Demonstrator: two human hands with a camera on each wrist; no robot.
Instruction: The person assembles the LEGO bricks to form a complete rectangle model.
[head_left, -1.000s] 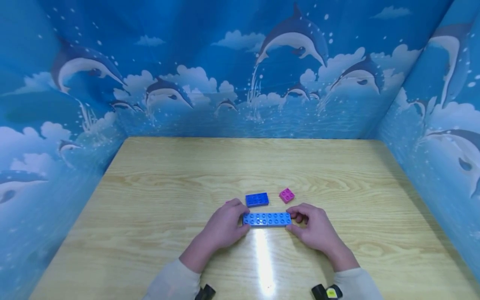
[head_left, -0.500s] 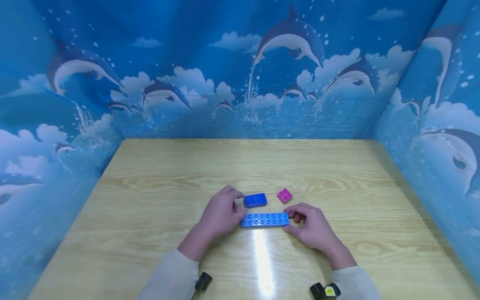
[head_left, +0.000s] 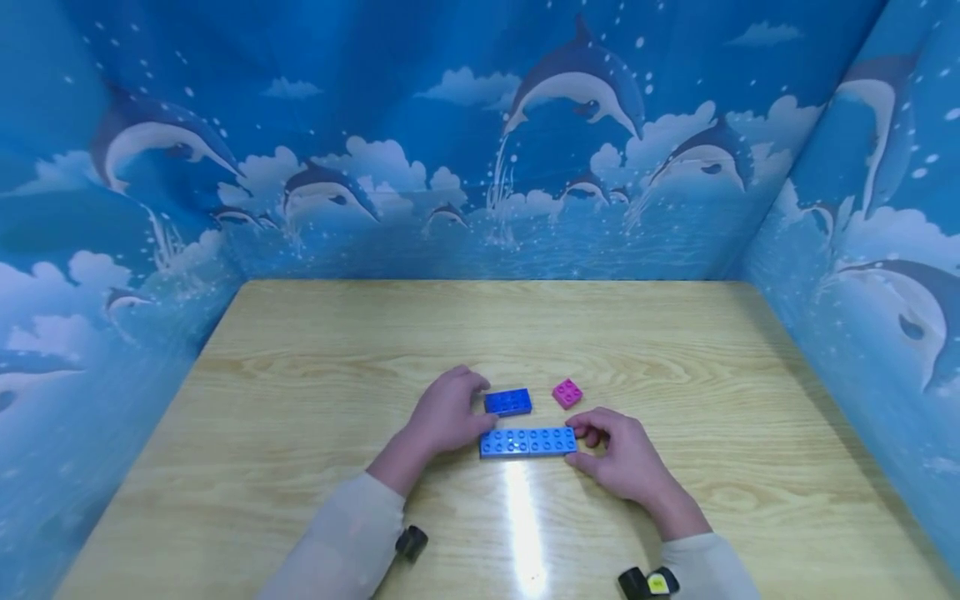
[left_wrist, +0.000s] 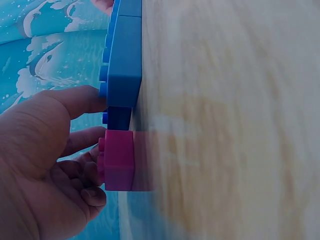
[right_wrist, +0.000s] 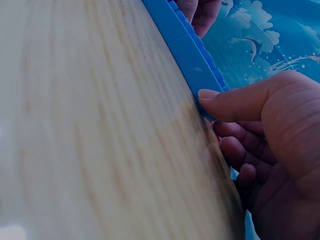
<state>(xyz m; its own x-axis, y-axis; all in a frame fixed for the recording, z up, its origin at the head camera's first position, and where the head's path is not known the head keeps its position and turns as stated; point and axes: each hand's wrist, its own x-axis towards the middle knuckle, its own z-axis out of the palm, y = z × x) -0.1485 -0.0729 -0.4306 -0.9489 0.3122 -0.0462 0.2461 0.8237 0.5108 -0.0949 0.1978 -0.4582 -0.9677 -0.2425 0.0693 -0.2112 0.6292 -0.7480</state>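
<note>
Light blue bricks [head_left: 510, 442], a deeper blue brick [head_left: 507, 402], magenta bricks [head_left: 567, 393], pale yellow wood-grain tabletop [head_left: 337, 333], blue backdrop [head_left: 375, 67] patterned with grey-and-white dolphins [head_left: 585, 71] and white clouds [head_left: 386, 162], off-white sleeves [head_left: 337, 533], black wrist devices [head_left: 412, 542], one marked yellow

Table [head_left: 337, 333]: lt wood w/ visible grain, glossy surf.; bright glare streak [head_left: 525, 529] runs from just in front of the row toward the near side. On it, 2 lt-blue bricks [head_left: 504, 443] lie end to end, touching, studs up, forming 1 straight row. Just behind the row's L half: dk-blue brick [head_left: 508, 403], flat, studs up, slightly angled. R of that, a bit apart: small pink brick [head_left: 567, 393], 4 studs, turned cornerwise. 2nd pink brick [left_wrist: 120, 160], per L wrist view, sits nr row's L end, studs up; hidden in head view.
</note>
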